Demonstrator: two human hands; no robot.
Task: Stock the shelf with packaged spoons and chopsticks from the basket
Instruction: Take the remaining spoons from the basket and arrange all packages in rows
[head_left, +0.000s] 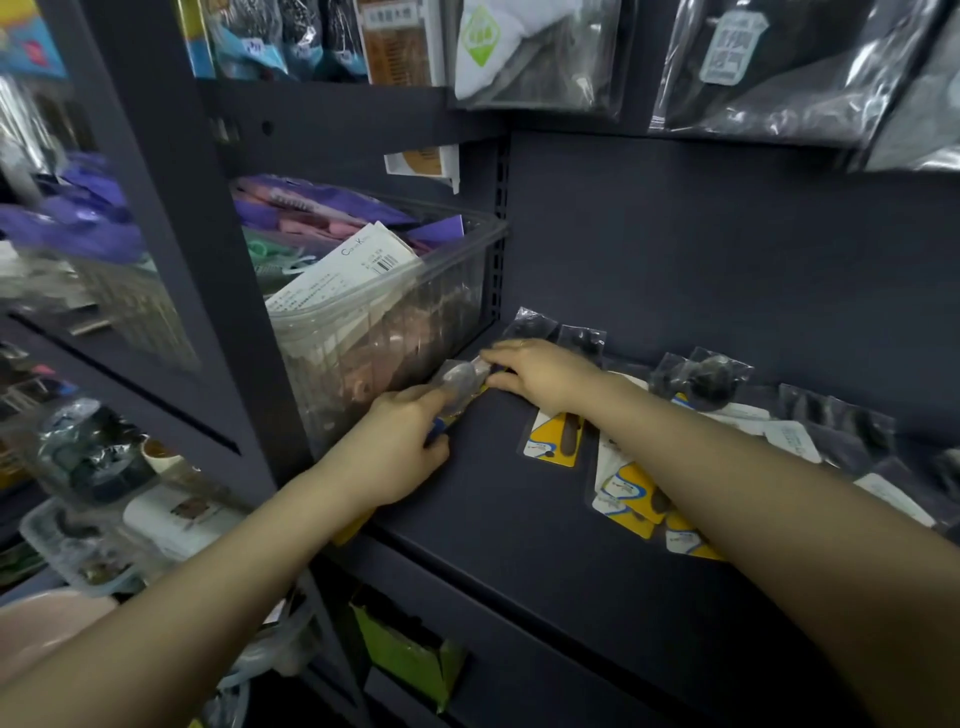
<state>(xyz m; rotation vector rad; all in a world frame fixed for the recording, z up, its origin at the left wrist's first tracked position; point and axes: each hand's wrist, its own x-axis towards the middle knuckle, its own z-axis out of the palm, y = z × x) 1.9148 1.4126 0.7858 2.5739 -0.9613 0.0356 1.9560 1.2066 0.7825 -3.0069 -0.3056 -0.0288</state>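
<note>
A packaged spoon (460, 382) in clear wrap with a yellow card lies at the left end of the dark shelf (519, 509). My left hand (400, 441) grips its lower end, and my right hand (540, 371) pinches its upper end. More packaged spoons (553, 436) with yellow-and-white cards lie flat on the shelf under and beyond my right forearm, with further packs (631, 501) closer to the front edge. Dark clear-wrapped packs (698, 379) rest along the shelf's back wall.
A clear plastic bin (384, 332) full of mixed packets stands on the neighbouring shelf just left of my hands. Bagged goods (540, 52) hang above. A green box (410, 654) sits on the shelf below. Containers and packets (93, 457) crowd the left side.
</note>
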